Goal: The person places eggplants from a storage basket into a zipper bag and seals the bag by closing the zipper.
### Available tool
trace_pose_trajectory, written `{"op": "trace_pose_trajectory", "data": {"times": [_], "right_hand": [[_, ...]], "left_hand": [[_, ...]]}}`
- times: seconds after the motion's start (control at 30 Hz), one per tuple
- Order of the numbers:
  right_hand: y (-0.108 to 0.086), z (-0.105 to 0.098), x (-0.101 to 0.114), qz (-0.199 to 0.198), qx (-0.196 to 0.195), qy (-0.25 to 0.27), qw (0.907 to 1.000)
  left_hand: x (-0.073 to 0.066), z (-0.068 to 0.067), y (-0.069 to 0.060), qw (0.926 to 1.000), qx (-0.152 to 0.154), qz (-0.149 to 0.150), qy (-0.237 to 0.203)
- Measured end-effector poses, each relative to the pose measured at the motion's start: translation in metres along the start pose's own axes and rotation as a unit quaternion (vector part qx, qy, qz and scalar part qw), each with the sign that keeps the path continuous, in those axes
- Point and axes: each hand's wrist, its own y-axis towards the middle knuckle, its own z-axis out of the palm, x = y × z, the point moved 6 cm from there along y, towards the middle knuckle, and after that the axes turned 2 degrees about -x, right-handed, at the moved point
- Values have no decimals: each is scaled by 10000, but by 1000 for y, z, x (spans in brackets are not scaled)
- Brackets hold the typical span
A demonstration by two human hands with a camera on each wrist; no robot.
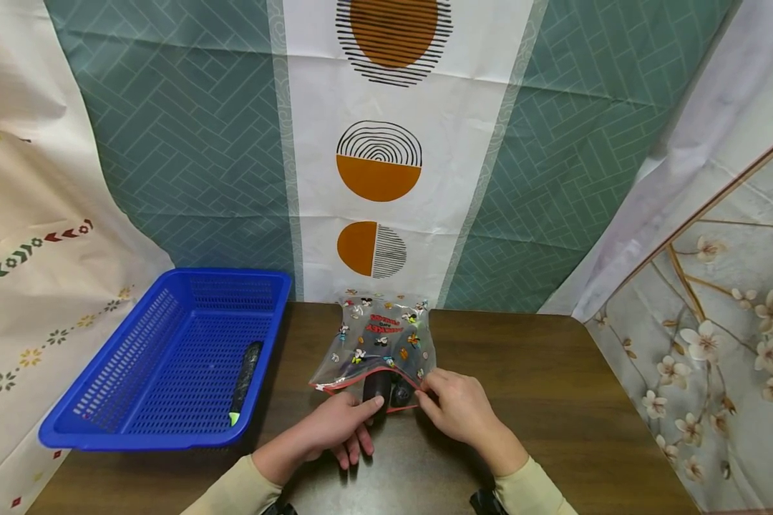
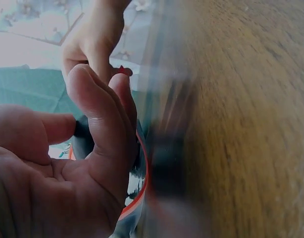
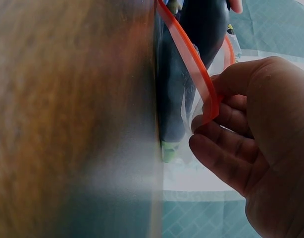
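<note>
Pale sleeves [image 1: 235,492] reach in from the bottom edge, a dark strap [image 1: 487,501] at the right wrist. Between the hands, on the desk [image 1: 554,379], lies a clear printed bag [image 1: 381,330], its red rim [image 3: 194,59] gaping toward the person. An eggplant [image 1: 376,386] sits in that mouth, its near end under the thumb of the left hand [image 1: 338,423]; this grip pinches it between thumb and forefinger, the other fingers loose below. The right hand [image 1: 460,408] has its grip closed on the rim, thumb against fingertips, holding that side of the mouth away from the eggplant.

The step in hand looks like working the eggplant through the mouth; whether inward or outward I cannot tell. The next move seems to call for a steady slide along the eggplant's length, with the rim spread wide.

A second eggplant [image 1: 401,393] lies just beside the first, within the bag, and crowds the mouth. The limp plastic could fold or snag. A slider [image 1: 320,387] sits at the left end of the rim. Left of the bag stands a blue basket [image 1: 135,442], with a third eggplant [image 1: 247,379] along its right side. Behind hangs a patterned cloth [image 1: 451,157].
</note>
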Motion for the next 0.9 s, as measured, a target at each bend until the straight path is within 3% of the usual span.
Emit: {"op": "trace_pose_trajectory", "data": {"times": [0.37,0.9], "right_hand": [[0,0,0,18,37,-4,10000],[0,0,2,-4,5,-34,10000]], "left_hand": [[1,-3,5,9993,-69,118,-345],[-2,4,12,9968,-120,134,-773]]}}
